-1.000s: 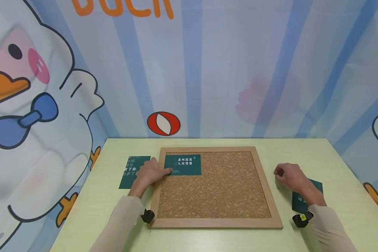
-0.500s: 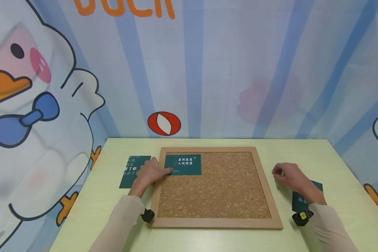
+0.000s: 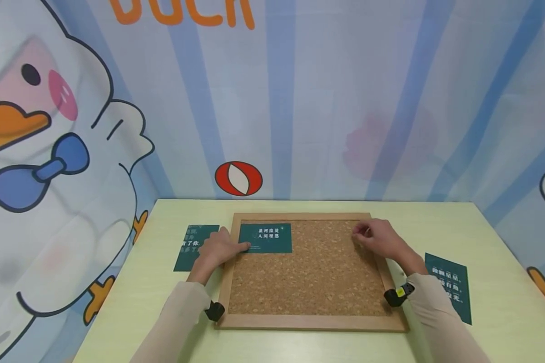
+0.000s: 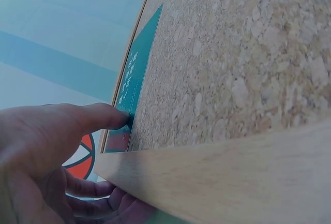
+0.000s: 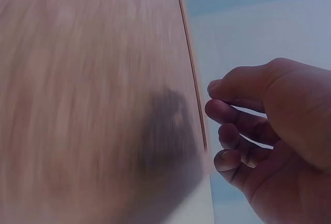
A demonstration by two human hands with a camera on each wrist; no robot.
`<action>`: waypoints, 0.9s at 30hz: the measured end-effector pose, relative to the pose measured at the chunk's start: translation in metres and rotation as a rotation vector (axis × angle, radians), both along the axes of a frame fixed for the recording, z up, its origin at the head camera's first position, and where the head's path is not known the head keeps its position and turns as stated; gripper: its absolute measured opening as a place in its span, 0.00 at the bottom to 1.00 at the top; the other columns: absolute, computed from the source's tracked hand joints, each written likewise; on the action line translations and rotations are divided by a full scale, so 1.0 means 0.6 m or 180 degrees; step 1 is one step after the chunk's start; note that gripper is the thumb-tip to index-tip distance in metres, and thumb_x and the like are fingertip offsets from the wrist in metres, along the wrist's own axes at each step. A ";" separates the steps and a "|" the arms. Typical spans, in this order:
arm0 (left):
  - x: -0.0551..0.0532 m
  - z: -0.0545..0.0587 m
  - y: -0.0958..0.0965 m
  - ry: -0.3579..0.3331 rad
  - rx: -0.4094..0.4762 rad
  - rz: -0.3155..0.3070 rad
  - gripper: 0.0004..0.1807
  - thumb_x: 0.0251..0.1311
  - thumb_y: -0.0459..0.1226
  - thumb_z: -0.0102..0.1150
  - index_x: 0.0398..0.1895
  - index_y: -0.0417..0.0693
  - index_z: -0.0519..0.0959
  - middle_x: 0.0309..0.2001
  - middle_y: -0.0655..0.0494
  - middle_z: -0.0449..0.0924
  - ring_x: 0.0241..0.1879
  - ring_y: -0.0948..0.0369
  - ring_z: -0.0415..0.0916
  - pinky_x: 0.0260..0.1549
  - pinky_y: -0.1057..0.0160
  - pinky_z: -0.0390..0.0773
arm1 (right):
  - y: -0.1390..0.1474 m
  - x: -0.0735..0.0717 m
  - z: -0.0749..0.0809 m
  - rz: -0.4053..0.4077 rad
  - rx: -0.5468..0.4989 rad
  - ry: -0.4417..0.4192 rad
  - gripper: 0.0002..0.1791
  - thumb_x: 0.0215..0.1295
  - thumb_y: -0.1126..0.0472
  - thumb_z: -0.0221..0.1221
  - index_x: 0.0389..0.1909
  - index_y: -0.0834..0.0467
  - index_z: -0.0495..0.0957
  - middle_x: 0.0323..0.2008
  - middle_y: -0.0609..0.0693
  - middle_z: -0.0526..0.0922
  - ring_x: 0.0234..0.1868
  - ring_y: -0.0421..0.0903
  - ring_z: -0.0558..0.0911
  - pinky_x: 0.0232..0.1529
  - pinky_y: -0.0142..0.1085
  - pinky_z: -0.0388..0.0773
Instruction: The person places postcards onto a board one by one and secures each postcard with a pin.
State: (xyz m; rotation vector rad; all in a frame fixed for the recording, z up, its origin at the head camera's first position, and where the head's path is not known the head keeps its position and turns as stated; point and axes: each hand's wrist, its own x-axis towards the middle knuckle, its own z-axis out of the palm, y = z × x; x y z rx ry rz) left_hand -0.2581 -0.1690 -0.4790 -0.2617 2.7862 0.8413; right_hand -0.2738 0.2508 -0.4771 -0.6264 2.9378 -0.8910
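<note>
A wood-framed cork board lies on the table. One dark green card with white Chinese characters lies in its far left corner. My left hand straddles the left side of the frame: the thumb presses the card, while the other fingers curl against the frame's outer side, as the left wrist view shows. My right hand hovers over the board's far right part. Its thumb and index fingertip come together; the frames show nothing between them, though something tiny could be hidden. The other fingers are curled.
A second green card lies left of the board, partly behind the left hand. To the right lies a third green card, partly covered by the right sleeve. Tiny clear bits lie beside the board's right edge. A printed curtain stands behind the table.
My right hand has moved left and away from me, from the table beside the board to over its right part, uncovering more of the right card. The left hand stays in place.
</note>
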 end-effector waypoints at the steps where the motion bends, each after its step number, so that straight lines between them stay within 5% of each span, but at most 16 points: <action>1: 0.000 0.000 0.000 -0.0006 0.0001 0.0007 0.34 0.61 0.55 0.71 0.51 0.35 0.72 0.32 0.43 0.75 0.24 0.53 0.79 0.18 0.60 0.76 | -0.014 -0.005 0.000 0.0042 -0.0027 0.0011 0.04 0.71 0.68 0.61 0.40 0.64 0.84 0.34 0.50 0.84 0.36 0.47 0.81 0.37 0.44 0.79; 12: -0.003 -0.004 0.001 -0.0009 -0.0057 0.0040 0.36 0.61 0.56 0.71 0.55 0.34 0.72 0.32 0.43 0.76 0.24 0.53 0.79 0.20 0.60 0.76 | -0.148 -0.044 0.002 0.0429 -0.0092 -0.0146 0.04 0.72 0.66 0.61 0.40 0.61 0.84 0.34 0.49 0.82 0.35 0.45 0.78 0.36 0.39 0.77; 27: -0.003 -0.005 -0.002 0.0038 -0.0022 0.0016 0.34 0.60 0.56 0.71 0.50 0.36 0.72 0.30 0.44 0.75 0.23 0.53 0.78 0.19 0.59 0.74 | -0.238 -0.074 -0.002 0.0551 -0.0044 -0.0284 0.04 0.74 0.67 0.59 0.42 0.62 0.83 0.35 0.49 0.81 0.36 0.46 0.77 0.39 0.40 0.76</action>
